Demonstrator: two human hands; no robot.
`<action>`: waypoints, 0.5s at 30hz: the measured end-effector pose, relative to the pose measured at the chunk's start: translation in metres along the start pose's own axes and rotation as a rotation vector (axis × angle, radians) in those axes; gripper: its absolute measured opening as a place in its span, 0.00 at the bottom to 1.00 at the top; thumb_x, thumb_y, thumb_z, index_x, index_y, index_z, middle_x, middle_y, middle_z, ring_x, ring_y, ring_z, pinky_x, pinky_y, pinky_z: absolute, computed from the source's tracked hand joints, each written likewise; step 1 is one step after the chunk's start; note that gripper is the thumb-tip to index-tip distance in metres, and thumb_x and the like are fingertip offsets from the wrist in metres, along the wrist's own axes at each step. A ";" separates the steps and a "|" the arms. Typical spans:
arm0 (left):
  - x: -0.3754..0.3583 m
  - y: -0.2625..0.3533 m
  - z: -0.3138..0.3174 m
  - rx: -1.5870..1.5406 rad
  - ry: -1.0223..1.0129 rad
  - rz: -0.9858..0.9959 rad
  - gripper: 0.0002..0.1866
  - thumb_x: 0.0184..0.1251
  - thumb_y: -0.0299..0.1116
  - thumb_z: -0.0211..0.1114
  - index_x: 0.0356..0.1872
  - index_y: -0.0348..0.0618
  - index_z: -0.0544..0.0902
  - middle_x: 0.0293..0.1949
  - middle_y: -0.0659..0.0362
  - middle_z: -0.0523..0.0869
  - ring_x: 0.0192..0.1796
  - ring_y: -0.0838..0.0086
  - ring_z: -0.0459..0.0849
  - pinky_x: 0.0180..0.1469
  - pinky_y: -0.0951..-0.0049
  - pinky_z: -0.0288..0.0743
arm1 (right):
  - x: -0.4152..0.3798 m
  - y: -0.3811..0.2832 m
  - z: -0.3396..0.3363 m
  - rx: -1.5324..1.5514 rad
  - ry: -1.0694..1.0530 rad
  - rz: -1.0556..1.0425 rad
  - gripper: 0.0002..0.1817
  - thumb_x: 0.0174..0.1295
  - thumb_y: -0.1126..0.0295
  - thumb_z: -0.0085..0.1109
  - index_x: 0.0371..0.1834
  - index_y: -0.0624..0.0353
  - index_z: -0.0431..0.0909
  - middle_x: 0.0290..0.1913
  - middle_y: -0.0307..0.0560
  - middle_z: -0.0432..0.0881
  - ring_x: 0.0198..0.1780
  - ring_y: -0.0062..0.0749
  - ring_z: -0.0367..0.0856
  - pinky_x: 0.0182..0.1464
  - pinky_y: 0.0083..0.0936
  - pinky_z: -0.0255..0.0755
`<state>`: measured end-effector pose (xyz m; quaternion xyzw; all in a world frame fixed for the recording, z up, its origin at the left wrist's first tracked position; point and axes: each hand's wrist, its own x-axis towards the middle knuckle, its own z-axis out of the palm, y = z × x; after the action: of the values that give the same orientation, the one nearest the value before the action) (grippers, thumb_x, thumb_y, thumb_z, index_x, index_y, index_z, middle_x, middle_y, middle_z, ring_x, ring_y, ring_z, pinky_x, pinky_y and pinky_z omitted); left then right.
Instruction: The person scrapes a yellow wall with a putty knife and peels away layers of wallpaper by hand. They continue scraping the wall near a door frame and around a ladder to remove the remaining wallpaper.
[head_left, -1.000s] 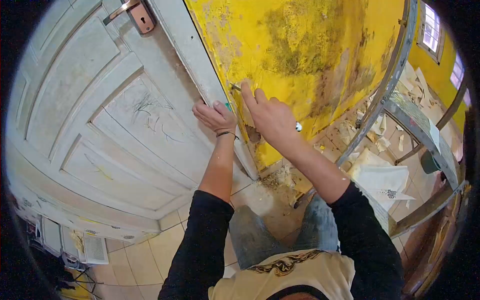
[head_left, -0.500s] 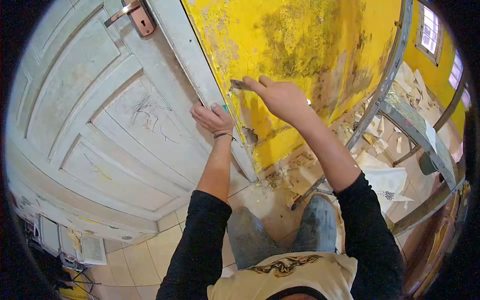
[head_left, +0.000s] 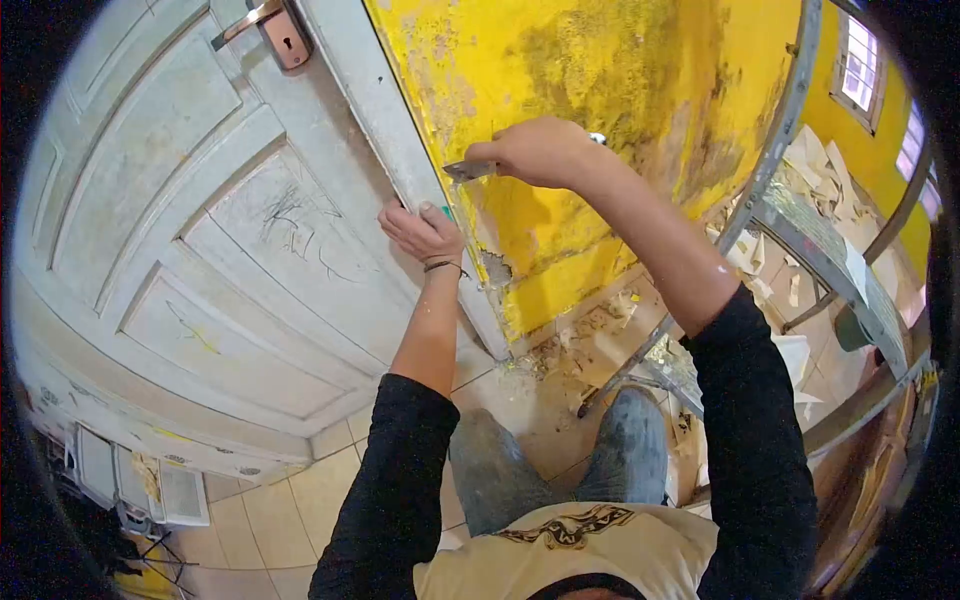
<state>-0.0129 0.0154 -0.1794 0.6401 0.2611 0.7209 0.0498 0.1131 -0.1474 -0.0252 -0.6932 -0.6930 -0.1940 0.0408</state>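
My right hand (head_left: 540, 153) is closed round a scraper; its metal blade (head_left: 468, 170) meets the yellow wall (head_left: 560, 235) beside the white door frame (head_left: 408, 150). Most of the handle is hidden in my fist. Lower and to the left, my left hand (head_left: 424, 232) is wrapped over the edge of the door frame, thumb toward the wall. A small green spot (head_left: 446, 211) shows by that thumb. Paint is flaking along the wall's edge, with a broken hole (head_left: 497, 267) in the plaster beneath my hands. Dark stains spread over the wall to the right.
The white panelled door (head_left: 280, 230) with a copper-coloured handle plate (head_left: 285, 40) stands at left. A metal ladder (head_left: 775, 160) leans at right, among torn wallpaper scraps (head_left: 815, 175). Debris (head_left: 560, 350) litters the tiled floor at the wall's foot.
My right hand has shifted slightly up and to the left with the scraper, its wrist turned so the blade lies flatter, nearer the frame. My left hand stays at the frame.
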 end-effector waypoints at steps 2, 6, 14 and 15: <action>-0.003 -0.006 0.005 -0.015 0.019 -0.019 0.23 0.68 0.40 0.52 0.52 0.27 0.69 0.47 0.35 0.72 0.52 0.39 0.69 0.58 0.44 0.61 | 0.002 -0.003 -0.010 0.034 -0.042 -0.015 0.17 0.71 0.62 0.49 0.61 0.29 0.75 0.37 0.47 0.87 0.40 0.49 0.88 0.37 0.44 0.81; -0.002 -0.004 0.004 0.018 0.023 -0.021 0.21 0.67 0.40 0.53 0.47 0.28 0.68 0.46 0.35 0.71 0.52 0.37 0.68 0.58 0.44 0.61 | -0.010 -0.019 -0.007 -0.131 0.051 0.028 0.16 0.72 0.60 0.49 0.58 0.25 0.78 0.41 0.46 0.87 0.43 0.48 0.89 0.40 0.44 0.83; -0.005 -0.012 0.011 0.067 0.098 0.051 0.17 0.66 0.36 0.54 0.45 0.30 0.68 0.45 0.36 0.70 0.50 0.39 0.69 0.56 0.45 0.62 | -0.020 -0.020 -0.016 -0.107 0.030 -0.054 0.16 0.73 0.60 0.48 0.58 0.25 0.79 0.40 0.45 0.86 0.42 0.48 0.89 0.39 0.43 0.84; -0.005 -0.010 0.011 0.063 0.101 0.049 0.17 0.66 0.36 0.54 0.45 0.30 0.68 0.45 0.36 0.70 0.50 0.39 0.69 0.56 0.45 0.62 | -0.021 -0.020 -0.018 -0.112 0.030 -0.054 0.16 0.73 0.60 0.48 0.58 0.25 0.79 0.40 0.45 0.86 0.42 0.48 0.89 0.39 0.43 0.84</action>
<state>-0.0038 0.0256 -0.1874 0.6102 0.2701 0.7448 -0.0012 0.0900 -0.1722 -0.0199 -0.6726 -0.6986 -0.2439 0.0068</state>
